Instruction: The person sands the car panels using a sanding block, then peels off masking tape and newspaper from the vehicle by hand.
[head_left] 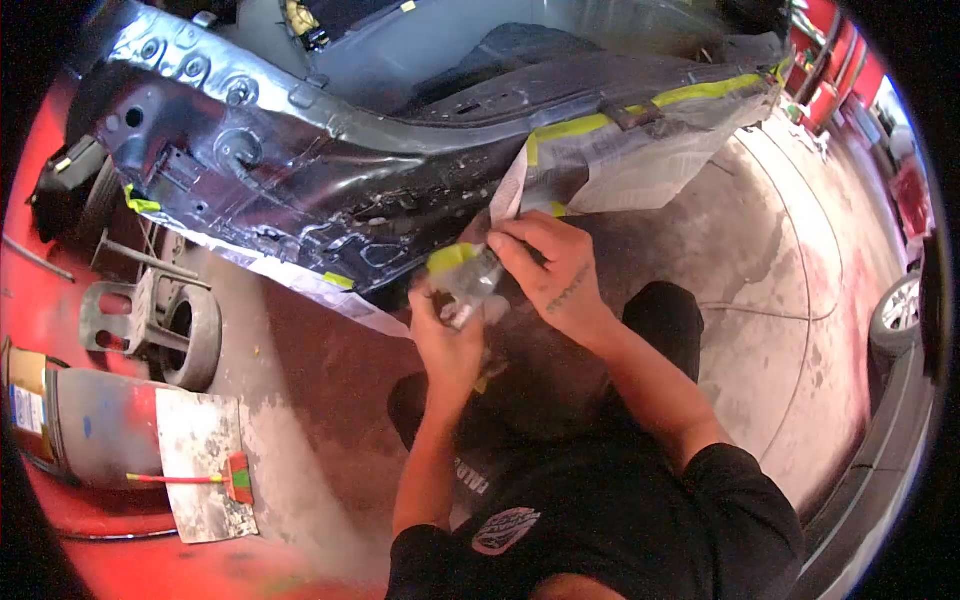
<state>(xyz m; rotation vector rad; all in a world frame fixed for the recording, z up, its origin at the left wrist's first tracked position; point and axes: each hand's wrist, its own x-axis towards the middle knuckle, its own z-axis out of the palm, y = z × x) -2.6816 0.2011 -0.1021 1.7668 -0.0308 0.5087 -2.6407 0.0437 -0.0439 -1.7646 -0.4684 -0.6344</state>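
Observation:
A dark, glossy car body panel point(380, 170) spans the upper part of the head view, with yellow tape point(570, 128) and whitish masking paper point(630, 175) along its lower edge. My left hand point(448, 340) is closed round a crumpled, partly clear piece with yellow tape on it point(455, 262). Just to its right, my right hand point(550, 262) pinches the edge of the same crumpled piece, close under a hanging strip of masking paper point(508, 190). The fingertips are partly blurred.
At the left are a worn tire point(192, 338), a metal stand point(145, 300) and a drum point(100, 425) beside a stained sheet point(195, 440) with a red-and-green tool point(238, 478). A hose point(805, 290) crosses the floor at right, near a car wheel point(900, 305).

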